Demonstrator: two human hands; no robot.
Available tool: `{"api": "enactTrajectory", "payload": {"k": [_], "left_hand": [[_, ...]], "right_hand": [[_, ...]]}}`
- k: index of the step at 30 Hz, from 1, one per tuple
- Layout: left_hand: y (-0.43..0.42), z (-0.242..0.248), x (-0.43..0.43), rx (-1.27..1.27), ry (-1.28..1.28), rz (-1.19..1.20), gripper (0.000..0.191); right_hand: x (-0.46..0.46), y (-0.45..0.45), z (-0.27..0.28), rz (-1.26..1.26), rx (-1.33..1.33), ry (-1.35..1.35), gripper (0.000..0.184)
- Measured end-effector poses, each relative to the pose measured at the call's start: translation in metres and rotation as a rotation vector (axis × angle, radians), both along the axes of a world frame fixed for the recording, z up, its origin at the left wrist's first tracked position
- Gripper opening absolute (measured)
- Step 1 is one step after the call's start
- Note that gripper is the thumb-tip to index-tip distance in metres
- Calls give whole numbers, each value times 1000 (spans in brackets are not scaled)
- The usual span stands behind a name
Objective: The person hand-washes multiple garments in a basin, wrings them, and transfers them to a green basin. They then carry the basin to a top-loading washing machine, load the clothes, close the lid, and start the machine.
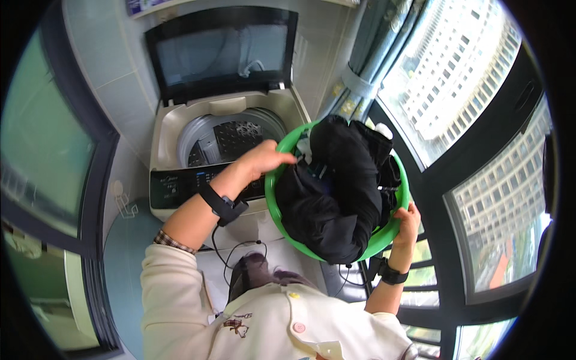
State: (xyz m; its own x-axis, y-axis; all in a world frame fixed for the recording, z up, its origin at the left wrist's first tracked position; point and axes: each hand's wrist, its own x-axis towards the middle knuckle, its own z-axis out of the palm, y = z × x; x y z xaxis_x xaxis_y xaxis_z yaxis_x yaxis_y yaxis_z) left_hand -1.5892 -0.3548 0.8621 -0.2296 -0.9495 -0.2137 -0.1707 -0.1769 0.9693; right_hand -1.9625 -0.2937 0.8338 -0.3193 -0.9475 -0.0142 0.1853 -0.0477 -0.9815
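Note:
Between my hands is a green plastic basin [275, 204], held up in front of me and heaped with dark clothes [342, 175]. A few pale pieces of cloth show among the black ones. My left hand [264, 158] grips the rim on the left, its thumb over the edge. On the right, the fingers of my right hand [407, 221] are closed around the lower part of the rim. Left of the basin stands a top-loading washing machine [225, 105] with its lid [222, 51] raised. Its metal drum [191, 139] shows inside, just beyond my left forearm.
A tied-back curtain [360, 81] hangs behind the basin. Dark-framed windows [432, 193] run along the right, near my right hand. On the left are a sliding door frame [101, 139] and a wall hook [119, 193]. Black cables [225, 261] dangle from my wrist straps.

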Motion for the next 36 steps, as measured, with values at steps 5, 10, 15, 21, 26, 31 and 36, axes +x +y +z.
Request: {"api": "enactTrajectory", "payload": {"k": [5, 10, 15, 21, 26, 31, 36], "left_hand": [[-53, 17, 35, -189, -381, -206, 34], [-65, 97, 16, -1354, -384, -262, 73], [-54, 102, -38, -1699, -919, -738, 54], [-106, 119, 38, -1642, -592, -201, 59], [-118, 123, 157, -1285, -917, 348, 69], [-88, 103, 198, -237, 404, 122, 58], [-105, 78, 189, -447, -176, 436, 38]], "right_hand": [[29, -8, 28, -89, 49, -4, 24], [61, -12, 68, -132, 27, -10, 25], [85, -16, 95, -96, 49, 14, 23], [80, -43, 113, -57, 163, -4, 17], [73, -56, 121, 2, 277, -106, 9], [87, -65, 138, 117, 186, -53, 10], [110, -77, 158, 181, 173, 56, 17]]}}
